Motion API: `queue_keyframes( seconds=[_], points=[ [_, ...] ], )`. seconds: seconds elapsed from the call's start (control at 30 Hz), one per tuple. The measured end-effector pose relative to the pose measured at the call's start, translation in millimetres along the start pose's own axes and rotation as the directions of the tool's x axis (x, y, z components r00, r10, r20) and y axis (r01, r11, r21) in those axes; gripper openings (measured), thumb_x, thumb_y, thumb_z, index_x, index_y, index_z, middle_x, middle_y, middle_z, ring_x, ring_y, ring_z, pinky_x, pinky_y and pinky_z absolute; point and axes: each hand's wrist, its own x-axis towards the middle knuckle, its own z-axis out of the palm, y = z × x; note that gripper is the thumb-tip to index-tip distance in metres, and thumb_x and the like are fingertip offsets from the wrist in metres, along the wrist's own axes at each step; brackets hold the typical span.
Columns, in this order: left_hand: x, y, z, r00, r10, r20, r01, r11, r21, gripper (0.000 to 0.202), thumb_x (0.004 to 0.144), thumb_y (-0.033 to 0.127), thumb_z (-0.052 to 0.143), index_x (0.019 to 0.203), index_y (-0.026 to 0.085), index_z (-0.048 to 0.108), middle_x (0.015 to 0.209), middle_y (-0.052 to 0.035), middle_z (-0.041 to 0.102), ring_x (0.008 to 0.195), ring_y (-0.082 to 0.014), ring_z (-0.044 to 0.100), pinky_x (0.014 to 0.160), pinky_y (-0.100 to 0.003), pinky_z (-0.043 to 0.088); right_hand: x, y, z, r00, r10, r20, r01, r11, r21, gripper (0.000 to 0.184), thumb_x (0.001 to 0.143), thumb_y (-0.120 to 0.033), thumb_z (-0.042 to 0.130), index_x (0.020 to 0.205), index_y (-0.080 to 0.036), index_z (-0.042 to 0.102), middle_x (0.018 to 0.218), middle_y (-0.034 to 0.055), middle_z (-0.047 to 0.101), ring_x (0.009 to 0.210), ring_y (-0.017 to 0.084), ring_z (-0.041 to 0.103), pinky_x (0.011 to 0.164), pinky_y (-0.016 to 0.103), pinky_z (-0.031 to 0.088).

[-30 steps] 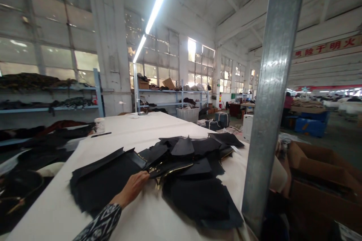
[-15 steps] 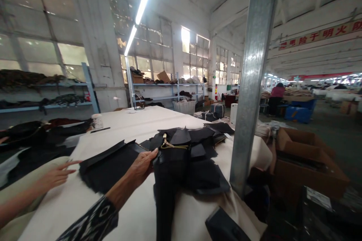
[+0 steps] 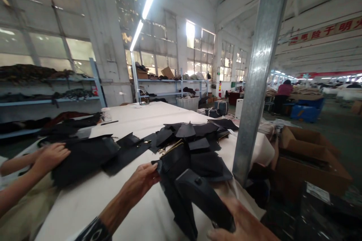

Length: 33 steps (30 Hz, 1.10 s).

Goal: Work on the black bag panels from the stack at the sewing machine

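Note:
My left hand [image 3: 145,177] pinches the left edge of a black fabric piece [image 3: 177,158] with a gold-coloured zipper [image 3: 173,147] along its top. A long strip of that piece hangs toward me over the white tabletop [image 3: 135,211]. In my right hand [image 3: 243,220], at the lower right, is a black handheld tool [image 3: 199,188] with a round button; its exact kind does not show. The tool's wide end lies over the fabric piece; whether they touch I cannot tell. More black fabric pieces [image 3: 209,163] are piled just beyond and to the right.
At the left, another person's hands [image 3: 53,156] are on a black fabric piece [image 3: 85,154]. A metal post [image 3: 256,83] rises at the table's right edge. Beyond it stand open cardboard boxes [image 3: 308,173]. Blue shelves [image 3: 166,80] line the back wall.
My right hand has come into view, and the black tool has moved up and left over the fabric piece. The other person's hands now hold a black piece at the left.

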Motion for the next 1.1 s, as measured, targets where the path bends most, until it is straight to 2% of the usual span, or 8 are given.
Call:
queue_keyframes(
  seconds=[0.13,0.23,0.43,0.57,0.67,0.83,1.0,1.1],
  points=[
    [0.7,-8.7,2.2,1.0,0.005,0.007,-0.005,1.0,0.011,0.023,0.072,0.037,0.073,0.075,0.014,0.068,0.079,-0.0074,0.072,0.076,-0.0199,0.064,0.076,-0.032,0.05,18.4,-15.8,8.3,0.987,-0.085,0.137,0.083,0.996,0.022,0.017,0.075,-0.027,0.059,0.088,-0.018,0.063,0.075,-0.0016,0.061,0.066,0.011,0.056,0.054,0.016,0.04],
    [2.0,-13.4,6.8,1.0,0.001,-0.003,-0.001,1.0,0.001,0.022,0.076,0.038,0.069,0.076,0.016,0.068,0.076,-0.0058,0.071,0.073,-0.0184,0.063,0.074,-0.03,0.049,34.6,-11.4,16.2,0.974,-0.14,0.179,0.12,0.986,0.118,0.015,0.077,-0.03,0.057,0.085,-0.017,0.059,0.062,-0.0048,0.054,0.05,0.007,0.05,0.044,0.015,0.034],
    [-11.2,-15.9,20.6,0.995,0.043,0.092,-0.04,0.999,-0.032,0.026,0.084,0.037,0.056,0.097,0.019,0.07,0.099,-0.0081,0.07,0.093,-0.0233,0.061,0.08,-0.032,0.047,49.5,-0.6,22.2,0.983,-0.115,0.144,0.104,0.991,0.082,0.021,0.077,-0.034,0.059,0.089,-0.016,0.06,0.061,-0.0041,0.056,0.051,0.007,0.051,0.044,0.014,0.034],
    [-22.4,-43.6,24.3,0.986,0.044,0.164,-0.029,0.995,-0.094,0.033,0.078,0.026,0.057,0.11,0.023,0.066,0.114,-0.007,0.066,0.108,-0.0272,0.056,0.088,-0.038,0.045,52.6,-2.2,22.1,0.975,-0.141,0.172,0.121,0.985,0.122,0.019,0.078,-0.031,0.057,0.089,-0.016,0.061,0.058,-0.0046,0.054,0.046,0.006,0.048,0.041,0.014,0.031],
    [-20.6,-66.4,29.3,0.99,0.078,0.115,-0.087,0.993,0.077,0.039,0.071,0.024,0.065,0.11,0.023,0.066,0.106,-0.0068,0.069,0.099,-0.0288,0.06,0.081,-0.037,0.047,54.4,0.2,24.9,0.97,-0.153,0.188,0.123,0.979,0.162,0.018,0.077,-0.03,0.058,0.089,-0.017,0.06,0.058,-0.0045,0.055,0.045,0.006,0.05,0.04,0.013,0.033],
    [-10.0,-86.5,40.2,0.966,0.257,-0.042,-0.222,0.899,0.378,0.025,0.068,0.032,0.07,0.089,0.017,0.071,0.086,-0.0077,0.071,0.085,-0.0288,0.062,0.08,-0.036,0.048,61.7,-0.7,29.7,0.97,-0.142,0.199,0.105,0.977,0.186,0.018,0.077,-0.034,0.057,0.079,-0.016,0.057,0.056,-0.004,0.054,0.043,0.007,0.051,0.039,0.013,0.035],
    [-18.2,-104.6,48.3,0.987,0.16,-0.029,-0.147,0.954,0.26,0.032,0.07,0.043,0.068,0.088,0.016,0.069,0.067,-0.0054,0.065,0.059,-0.0216,0.058,0.051,-0.03,0.044,80.2,-13.8,18.3,0.973,-0.192,0.13,0.171,0.972,0.161,0.028,0.078,-0.041,0.057,0.077,-0.013,0.056,0.054,-0.003,0.053,0.042,0.008,0.051,0.039,0.017,0.041],
    [-24.2,-102.7,47.2,0.996,0.086,-0.04,-0.082,0.993,0.088,0.038,0.069,0.043,0.071,0.094,0.016,0.065,0.06,-0.0005,0.06,0.049,-0.016,0.052,0.045,-0.028,0.04,84.7,-10.1,6.3,0.976,-0.204,0.081,0.186,0.964,0.189,0.032,0.079,-0.046,0.055,0.078,-0.013,0.054,0.057,-0.0017,0.055,0.043,0.009,0.052,0.04,0.019,0.044]
  ],
)
